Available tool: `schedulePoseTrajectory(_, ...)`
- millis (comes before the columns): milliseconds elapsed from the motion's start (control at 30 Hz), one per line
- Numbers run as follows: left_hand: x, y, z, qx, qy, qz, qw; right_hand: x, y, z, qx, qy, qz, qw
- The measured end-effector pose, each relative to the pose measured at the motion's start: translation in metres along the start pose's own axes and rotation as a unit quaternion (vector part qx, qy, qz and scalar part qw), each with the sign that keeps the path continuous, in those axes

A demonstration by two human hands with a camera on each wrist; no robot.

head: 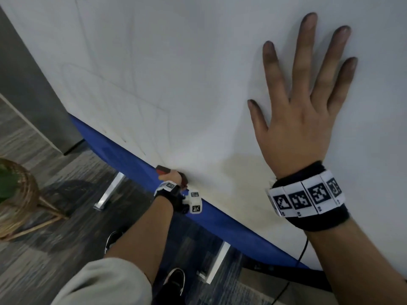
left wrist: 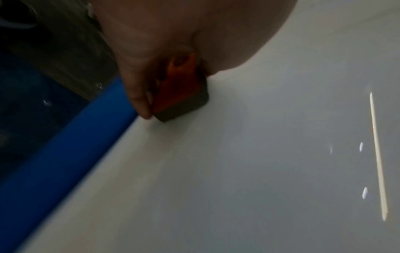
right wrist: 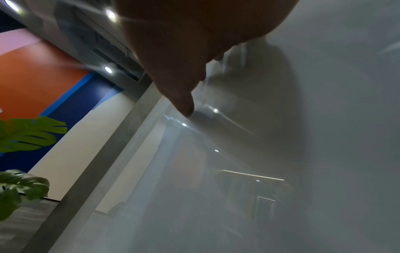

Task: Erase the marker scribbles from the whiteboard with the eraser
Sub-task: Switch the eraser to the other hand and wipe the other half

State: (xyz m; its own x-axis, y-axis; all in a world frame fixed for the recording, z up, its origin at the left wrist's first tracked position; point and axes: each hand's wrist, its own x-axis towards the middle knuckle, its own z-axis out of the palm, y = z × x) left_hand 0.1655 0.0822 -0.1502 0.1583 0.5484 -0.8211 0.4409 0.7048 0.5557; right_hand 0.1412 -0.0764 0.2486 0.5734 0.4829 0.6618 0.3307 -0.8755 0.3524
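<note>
Eraser (left wrist: 179, 89): light, rigid red back, soft felt face; left hand (head: 170, 176) grips its sides. Right hand (head: 304, 102) flat, fingers spread, on whiteboard (head: 176, 62).

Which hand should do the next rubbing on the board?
The left hand. It already grips the red eraser against the whiteboard, near the blue bottom edge. The right hand lies flat and spread on the board, holding nothing.

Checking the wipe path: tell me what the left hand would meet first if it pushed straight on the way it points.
Probably nothing: the left hand, gripping the eraser, points along bare whiteboard beside the blue edge. Only faint lines ahead; depth unclear.
</note>
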Motion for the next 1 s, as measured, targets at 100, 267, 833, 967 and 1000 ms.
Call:
schedulePoseTrajectory(100,-0.032,0.046,-0.010,-0.054,0.029,0.058,0.996,0.000,-0.003,0.001,-0.002,-0.009,0.004,1.000)
schedulePoseTrajectory(267,-0.092,0.070,-0.031,-0.087,-0.028,0.268,0.959,-0.002,-0.015,0.005,0.017,0.006,0.037,0.999)
schedulePoseTrajectory(833,-0.221,0.138,-0.047,-0.092,-0.073,0.538,0.835,0.055,-0.037,-0.006,0.081,0.048,-0.083,0.992)
schedulePoseTrajectory(967,-0.180,0.122,-0.039,-0.076,-0.027,0.500,0.862,0.057,-0.047,-0.004,0.052,0.012,-0.088,0.995)
schedulePoseTrajectory(1000,-0.165,0.112,-0.041,-0.070,-0.020,0.455,0.888,0.055,-0.049,-0.002,0.043,0.002,-0.090,0.995)
